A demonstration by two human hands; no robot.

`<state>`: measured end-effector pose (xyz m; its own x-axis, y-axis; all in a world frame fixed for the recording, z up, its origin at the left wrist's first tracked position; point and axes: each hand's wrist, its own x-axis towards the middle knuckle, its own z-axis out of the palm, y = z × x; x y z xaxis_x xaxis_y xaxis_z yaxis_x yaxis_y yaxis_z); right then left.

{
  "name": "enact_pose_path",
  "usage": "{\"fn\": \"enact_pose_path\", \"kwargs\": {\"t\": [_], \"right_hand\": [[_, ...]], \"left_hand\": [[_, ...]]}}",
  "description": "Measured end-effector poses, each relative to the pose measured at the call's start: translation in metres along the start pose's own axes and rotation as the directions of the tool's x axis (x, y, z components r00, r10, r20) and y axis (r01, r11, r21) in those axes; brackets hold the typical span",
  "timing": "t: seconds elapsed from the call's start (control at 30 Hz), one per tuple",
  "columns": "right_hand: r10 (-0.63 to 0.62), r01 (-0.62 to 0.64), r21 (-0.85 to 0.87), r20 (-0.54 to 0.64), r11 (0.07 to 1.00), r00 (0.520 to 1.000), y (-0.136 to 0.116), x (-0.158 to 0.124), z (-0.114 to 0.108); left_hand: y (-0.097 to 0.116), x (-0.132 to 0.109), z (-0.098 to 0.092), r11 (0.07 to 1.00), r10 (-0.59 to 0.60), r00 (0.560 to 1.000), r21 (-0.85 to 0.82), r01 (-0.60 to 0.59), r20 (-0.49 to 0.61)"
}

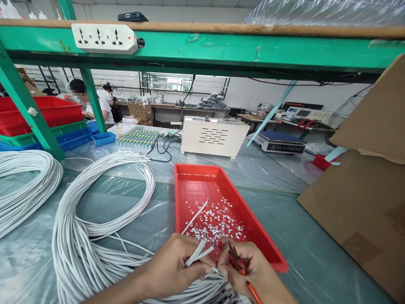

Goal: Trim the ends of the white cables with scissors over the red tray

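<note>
Left hand on white cables, right hand on cutters, at near edge of red tray

Clock directions are read from the hands, twelve pointing straight away from the wearer. The left hand (pixel 174 270) is closed around several white cables (pixel 193 258), pinched between thumb and fingers, their ends fanning toward one o'clock. The right hand (pixel 255 270), at its three o'clock, is wrapped around red-handled cutters (pixel 234 257), blades upward. The fingers of both hands nearly meet; whether the blades touch a cable cannot be told. One long strand points to twelve over the tray; contact with the tray floor is unclear.

More cable lies beneath the hands at six o'clock, dark-tipped, joining a large looped bundle (pixel 71 236) at ten. A second coil (pixel 47 181) lies farther out at ten.

The red tray (pixel 255 215) sits at twelve, holding scattered silvery scraps (pixel 218 219) mostly at its near half. The table (pixel 284 232) is green under clear plastic sheeting. Beyond the tray at twelve stands a cream vented box (pixel 211 137); circuit boards (pixel 137 137) and a blue bin (pixel 103 138) are at eleven, a flat scale (pixel 278 143) at one, cardboard (pixel 357 215) at two.

A green shelf beam (pixel 202 48) crosses overhead, bearing a white power strip (pixel 101 37). At eleven, in the room behind, two co-workers (pixel 105 103) are beside benches.
</note>
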<state>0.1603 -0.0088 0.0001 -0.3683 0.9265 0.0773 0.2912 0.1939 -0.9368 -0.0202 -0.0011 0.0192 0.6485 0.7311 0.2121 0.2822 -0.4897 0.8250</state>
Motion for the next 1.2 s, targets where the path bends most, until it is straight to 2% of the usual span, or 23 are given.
{"fn": "enact_pose_path", "kwargs": {"t": [0.1, 0.2, 0.33, 0.47, 0.57, 0.63, 0.8, 0.87, 0.93, 1.03, 1.1, 1.13, 1.2], "right_hand": [[0.124, -0.125, 0.114, 0.014, 0.986, 0.992, -0.003, -0.001, 0.002], [0.171, -0.171, 0.2, 0.015, 0.965, 0.985, -0.003, 0.0, 0.002], [0.182, -0.18, 0.262, 0.019, 0.948, 0.983, -0.001, 0.003, 0.002], [0.17, -0.163, 0.273, -0.004, 0.948, 0.985, -0.003, 0.002, 0.002], [0.14, -0.133, 0.22, -0.016, 0.967, 0.99, -0.007, 0.0, 0.005], [0.09, -0.079, 0.155, -0.067, 0.985, 0.994, -0.007, -0.002, 0.007], [-0.129, 0.118, -0.076, -0.165, 0.99, 0.978, 0.002, -0.004, 0.01], [-0.169, 0.145, -0.129, -0.201, 0.981, 0.965, 0.005, -0.003, 0.011], [-0.124, 0.106, -0.089, -0.238, 0.99, 0.963, 0.006, -0.003, 0.012], [-0.054, 0.056, -0.001, -0.249, 0.998, 0.967, 0.002, -0.003, 0.017], [-0.088, 0.087, -0.015, -0.249, 0.996, 0.964, -0.001, -0.003, 0.021], [-0.114, 0.109, -0.034, -0.251, 0.993, 0.961, -0.003, -0.004, 0.021], [-0.156, 0.137, -0.089, -0.271, 0.987, 0.95, -0.005, -0.004, 0.018]], "left_hand": [[-0.003, -0.004, 0.006, 0.999, 0.034, 0.995, 0.01, -0.033, -0.091], [-0.006, -0.007, 0.011, 1.0, 0.003, 0.99, -0.011, -0.005, -0.14], [-0.007, -0.007, 0.014, 0.978, -0.14, 0.988, -0.163, 0.128, -0.062], [-0.01, -0.005, 0.014, 0.905, -0.242, 0.969, -0.349, 0.242, 0.044], [-0.012, -0.004, 0.011, 0.843, -0.261, 0.956, -0.452, 0.293, 0.132], [-0.015, -0.003, 0.009, 0.791, -0.237, 0.954, -0.534, 0.299, 0.184], [-0.021, -0.001, 0.007, 0.691, -0.165, 0.956, -0.664, 0.288, 0.243], [-0.021, 0.0, 0.009, 0.697, -0.212, 0.957, -0.656, 0.291, 0.199], [-0.019, 0.002, 0.013, 0.715, -0.298, 0.948, -0.631, 0.301, 0.115], [-0.016, 0.004, 0.017, 0.767, -0.408, 0.903, -0.586, 0.26, -0.134], [-0.016, 0.006, 0.019, 0.795, -0.441, 0.855, -0.56, 0.231, -0.274], [-0.017, 0.007, 0.019, 0.79, -0.452, 0.847, -0.566, 0.236, -0.279], [-0.019, 0.008, 0.018, 0.753, -0.465, 0.862, -0.601, 0.266, -0.201]]}}
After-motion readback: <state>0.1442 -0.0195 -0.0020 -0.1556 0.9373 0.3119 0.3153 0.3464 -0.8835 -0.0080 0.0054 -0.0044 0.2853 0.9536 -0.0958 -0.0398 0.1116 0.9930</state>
